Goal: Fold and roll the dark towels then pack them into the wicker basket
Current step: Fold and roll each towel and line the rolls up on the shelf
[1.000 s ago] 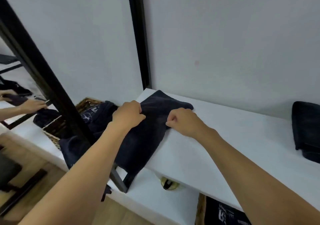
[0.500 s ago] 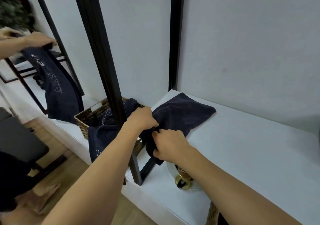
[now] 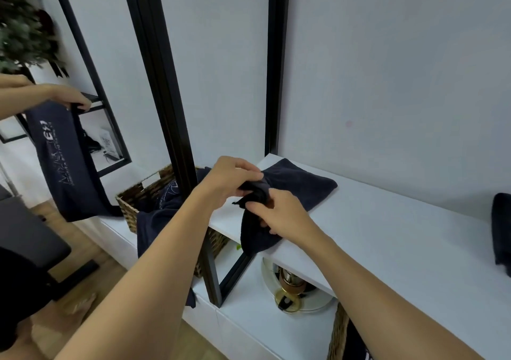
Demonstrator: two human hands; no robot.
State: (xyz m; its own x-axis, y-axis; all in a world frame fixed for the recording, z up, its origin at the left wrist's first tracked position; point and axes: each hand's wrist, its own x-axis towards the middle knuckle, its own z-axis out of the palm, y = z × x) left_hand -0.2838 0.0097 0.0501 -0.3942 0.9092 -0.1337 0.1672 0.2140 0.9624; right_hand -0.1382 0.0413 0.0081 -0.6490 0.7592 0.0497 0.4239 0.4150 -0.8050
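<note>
Surface: white worktop [image 3: 401, 243] against a pale grey wall, with black frame posts [image 3: 157, 83] rising at its left end. A lower white ledge runs below and to the left. Wood floor beneath.

Wicker basket [image 3: 138, 196]: on the lower ledge, just past the worktop's left edge. Printed dark cloth [image 3: 154, 221] drapes over its front rim.

Dark towel [image 3: 301, 182]: far part flat at the worktop's back left corner. Middle is bunched, near part hangs over the front left edge.

Left hand [image 3: 232, 177]: fingers curled down over the bunched middle, gripping it.

Right hand [image 3: 282, 215]: just beside the left, fingers curled in and pinching the same bunch from the near side.

Another folded dark towel [image 3: 502, 235] lies at the worktop's right edge. A brass object [image 3: 289, 290] sits on the ledge below.
</note>
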